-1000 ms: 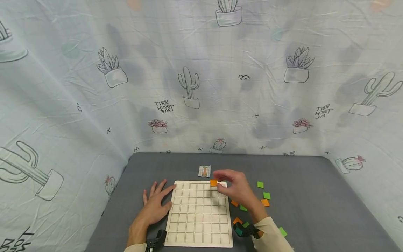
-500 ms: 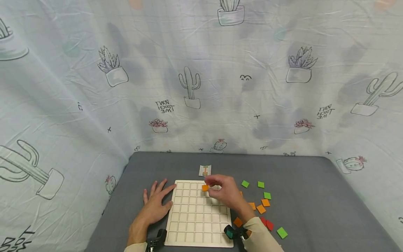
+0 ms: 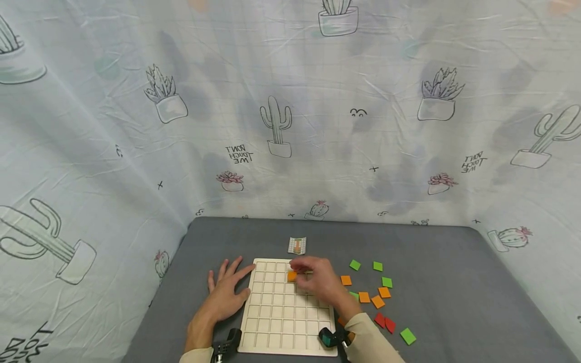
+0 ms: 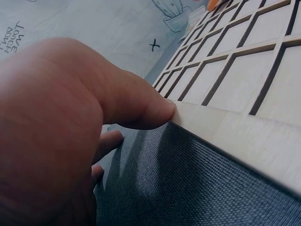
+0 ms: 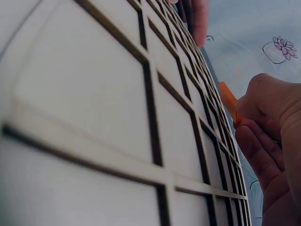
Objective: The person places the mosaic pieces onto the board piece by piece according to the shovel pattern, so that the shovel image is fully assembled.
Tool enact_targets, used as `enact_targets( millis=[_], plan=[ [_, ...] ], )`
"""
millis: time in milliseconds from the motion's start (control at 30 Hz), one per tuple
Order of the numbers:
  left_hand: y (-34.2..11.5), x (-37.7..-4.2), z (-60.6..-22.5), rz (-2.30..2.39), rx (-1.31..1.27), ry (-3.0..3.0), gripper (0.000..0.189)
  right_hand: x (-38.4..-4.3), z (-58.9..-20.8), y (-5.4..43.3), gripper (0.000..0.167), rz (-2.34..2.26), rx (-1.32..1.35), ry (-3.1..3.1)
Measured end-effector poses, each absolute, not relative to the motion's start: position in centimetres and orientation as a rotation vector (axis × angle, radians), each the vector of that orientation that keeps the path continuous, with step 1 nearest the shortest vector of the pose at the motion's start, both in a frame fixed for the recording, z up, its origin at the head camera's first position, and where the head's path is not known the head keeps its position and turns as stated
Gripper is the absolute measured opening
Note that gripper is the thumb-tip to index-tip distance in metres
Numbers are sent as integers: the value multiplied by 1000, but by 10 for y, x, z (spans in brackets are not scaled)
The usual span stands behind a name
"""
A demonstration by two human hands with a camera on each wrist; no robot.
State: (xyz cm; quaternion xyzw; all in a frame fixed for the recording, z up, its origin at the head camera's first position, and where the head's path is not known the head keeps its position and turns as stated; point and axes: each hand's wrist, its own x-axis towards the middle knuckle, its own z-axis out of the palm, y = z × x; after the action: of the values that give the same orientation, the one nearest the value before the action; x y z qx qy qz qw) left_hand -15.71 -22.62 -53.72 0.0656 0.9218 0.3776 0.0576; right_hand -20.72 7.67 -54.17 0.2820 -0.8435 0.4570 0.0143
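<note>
A pale wooden grid board (image 3: 282, 312) lies on the grey table. Over its upper rows my right hand (image 3: 320, 280) pinches an orange square tile (image 3: 292, 276) between thumb and fingers. The right wrist view shows this orange tile (image 5: 229, 100) tilted above the grid, held by its edge. My left hand (image 3: 224, 297) lies at the board's left side with fingers spread. In the left wrist view the thumb of the left hand (image 4: 108, 94) touches the board's rim (image 4: 211, 125). Part of the board's upper right is hidden behind my right hand.
Loose orange tiles (image 3: 364, 297), green tiles (image 3: 378, 265) and red tiles (image 3: 385, 322) are scattered on the table right of the board. A small card with a printed grid pattern (image 3: 297, 245) lies behind the board. A patterned curtain (image 3: 317, 126) surrounds the table.
My right hand has carried the orange tile left and slightly toward me over the board, uncovering more loose tiles on the right. My left hand has stayed at the board's edge.
</note>
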Motion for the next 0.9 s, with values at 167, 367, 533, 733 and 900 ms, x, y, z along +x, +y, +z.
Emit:
enact_targets(
  millis=[167, 367, 533, 733, 900],
  plan=[
    [-226, -156, -537, 1150, 190, 2787, 63, -207, -545, 73, 36, 1382, 889, -2644],
    [-226, -157, -538, 1159, 191, 2789, 63, -208, -544, 71, 37, 1344, 907, -2670],
    [-225, -156, -538, 1165, 196, 2801, 63, -208, -544, 71, 38, 1278, 938, -2685],
    [-224, -155, -537, 1157, 186, 2812, 63, -207, -544, 71, 39, 1244, 966, -2674],
    [-223, -155, -537, 1151, 182, 2810, 64, -206, -542, 72, 39, 1230, 963, -2675]
  ],
)
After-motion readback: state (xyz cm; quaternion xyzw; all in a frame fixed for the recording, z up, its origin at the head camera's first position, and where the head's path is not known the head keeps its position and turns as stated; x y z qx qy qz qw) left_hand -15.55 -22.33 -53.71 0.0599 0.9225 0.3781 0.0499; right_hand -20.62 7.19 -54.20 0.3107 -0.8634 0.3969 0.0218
